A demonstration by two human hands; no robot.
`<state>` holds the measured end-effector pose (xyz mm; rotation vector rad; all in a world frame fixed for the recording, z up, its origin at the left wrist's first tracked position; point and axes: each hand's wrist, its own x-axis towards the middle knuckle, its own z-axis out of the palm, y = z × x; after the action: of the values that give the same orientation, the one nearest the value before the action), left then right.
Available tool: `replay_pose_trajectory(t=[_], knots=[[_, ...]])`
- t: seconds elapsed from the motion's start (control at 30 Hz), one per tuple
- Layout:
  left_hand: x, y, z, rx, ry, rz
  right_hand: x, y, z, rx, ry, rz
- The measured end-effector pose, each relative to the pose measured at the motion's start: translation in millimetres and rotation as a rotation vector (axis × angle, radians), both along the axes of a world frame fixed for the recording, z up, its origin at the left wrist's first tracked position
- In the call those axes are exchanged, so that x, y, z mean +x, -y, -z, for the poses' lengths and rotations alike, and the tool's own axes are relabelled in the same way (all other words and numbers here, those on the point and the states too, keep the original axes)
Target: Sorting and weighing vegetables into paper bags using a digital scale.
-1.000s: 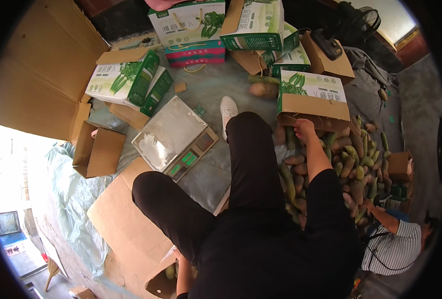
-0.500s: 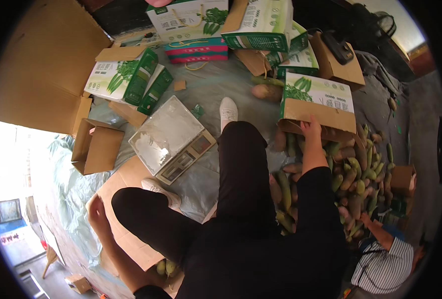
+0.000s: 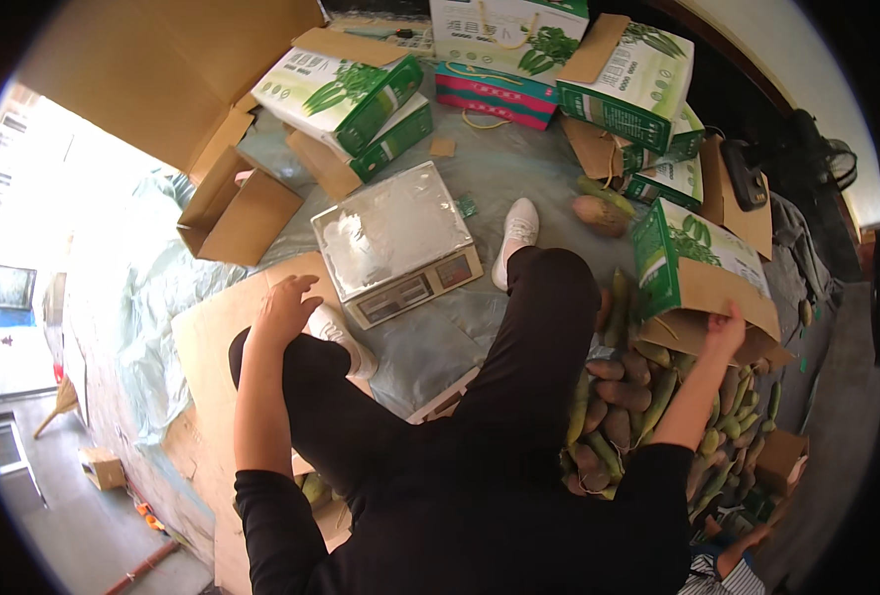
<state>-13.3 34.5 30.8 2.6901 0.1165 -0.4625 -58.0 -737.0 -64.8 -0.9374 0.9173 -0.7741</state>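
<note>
I sit on the floor in black clothes with white shoes. My right hand [image 3: 726, 329] grips the brown flap of an open green-and-white carton [image 3: 703, 273] that is tipped over a heap of green and brown mangoes [image 3: 648, 392]. My left hand [image 3: 283, 309] rests on my bent left knee with its fingers spread and nothing in it. A silver-topped weighing scale [image 3: 392, 243] stands on the floor just beyond that hand, next to my left shoe [image 3: 341, 332].
Several green-and-white cartons [image 3: 356, 94] and a pink box [image 3: 495, 97] are stacked at the back. An open brown box [image 3: 237, 213] lies at the left. Flat cardboard [image 3: 207, 337] lies under my left leg. Another person's sleeve [image 3: 723, 575] shows at the lower right.
My left hand rose from the cardboard at the lower left onto my knee. My right hand stays on the tipped carton's flap. The view shifted down and left.
</note>
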Motion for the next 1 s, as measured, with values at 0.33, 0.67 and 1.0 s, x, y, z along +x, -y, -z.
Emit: replay_pose_trajectory(t=[0.33, 0.67, 1.0], knots=[[-19.6, -2.8, -8.3, -0.050, 0.076, 0.039, 27.2, -220.8, -231.0, -0.696, 0.156, -0.494], [-30.1, 3.9, -26.5, -0.172, 0.209, 0.083, 123.5, -435.7, -224.4, -1.377, 0.175, -1.182], [-22.8, 24.0, -38.6, 0.112, 0.627, 0.286, 141.5, -556.4, -63.9, -2.048, 0.161, -1.544]])
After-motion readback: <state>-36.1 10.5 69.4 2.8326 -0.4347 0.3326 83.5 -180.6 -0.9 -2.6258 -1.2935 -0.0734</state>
